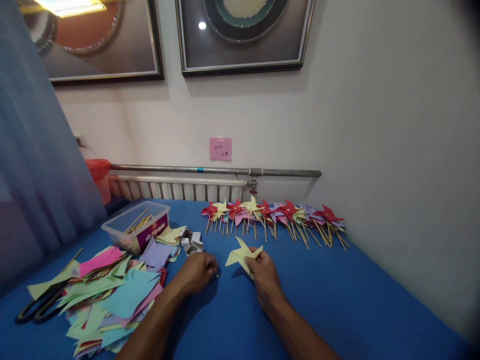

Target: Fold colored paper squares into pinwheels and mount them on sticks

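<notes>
My right hand (267, 277) pinches a pale yellow paper pinwheel (240, 256) between thumb and fingers, its folded blades spread above the blue cloth. Left of it, my left hand (200, 272) is closed, and a tiny shiny piece that looks like a pin (218, 275) pokes out from the fingertips. The two hands are apart. Just beyond my left hand lie several small open boxes (192, 243), their contents too small to make out. No stick shows on the pinwheel that I hold.
Finished pinwheels on sticks (266, 212) lie in a row at the back. Left are piled coloured paper pieces (129, 295), black-handled scissors (41, 302) and a clear plastic tub (137, 225) with sticks. A radiator pipe (180, 170) runs along the wall beyond the blue cloth (337, 295).
</notes>
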{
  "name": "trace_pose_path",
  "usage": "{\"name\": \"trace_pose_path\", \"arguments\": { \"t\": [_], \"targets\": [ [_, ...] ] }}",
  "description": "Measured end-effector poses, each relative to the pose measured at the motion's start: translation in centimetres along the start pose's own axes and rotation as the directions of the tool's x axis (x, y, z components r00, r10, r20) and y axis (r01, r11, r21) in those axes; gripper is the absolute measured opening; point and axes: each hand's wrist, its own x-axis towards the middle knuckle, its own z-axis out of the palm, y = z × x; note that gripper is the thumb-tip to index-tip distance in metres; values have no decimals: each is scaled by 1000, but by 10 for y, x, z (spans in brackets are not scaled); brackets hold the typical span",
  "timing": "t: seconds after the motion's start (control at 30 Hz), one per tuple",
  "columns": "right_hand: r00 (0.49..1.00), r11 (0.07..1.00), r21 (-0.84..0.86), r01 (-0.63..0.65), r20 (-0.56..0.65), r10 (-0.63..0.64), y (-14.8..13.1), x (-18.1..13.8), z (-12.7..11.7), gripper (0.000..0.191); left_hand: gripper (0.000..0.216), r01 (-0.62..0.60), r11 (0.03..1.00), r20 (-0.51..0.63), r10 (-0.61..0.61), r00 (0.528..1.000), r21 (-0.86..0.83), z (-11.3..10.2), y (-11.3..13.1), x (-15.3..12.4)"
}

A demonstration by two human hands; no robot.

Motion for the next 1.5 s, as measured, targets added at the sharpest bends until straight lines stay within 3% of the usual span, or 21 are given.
{"name": "trace_pose_path", "arguments": {
  "t": [0.17,0.5,0.87,1.3,1.5],
  "targets": [
    [1000,1000,-6,0,-9,0,-1,0,0,42,28,-77,995,44,74,996,70,0,6,-3],
    [1000,999,-40,-3,-3,3,0,-1,-1,46,26,-53,941,53,38,998,335,9,16,-4],
    [1000,999,-32,12,3,-12,2,-1,-3,43,26,-34,951,54,18,998,307,17,14,-1],
    [1000,1000,-28,-9,4,10,-2,-2,2,43,24,31,978,83,-49,995,206,16,-6,5],
    [1000,999,-34,11,22,-10,0,-4,1,42,23,88,985,30,-94,995,148,18,-8,7]
  ]
}}
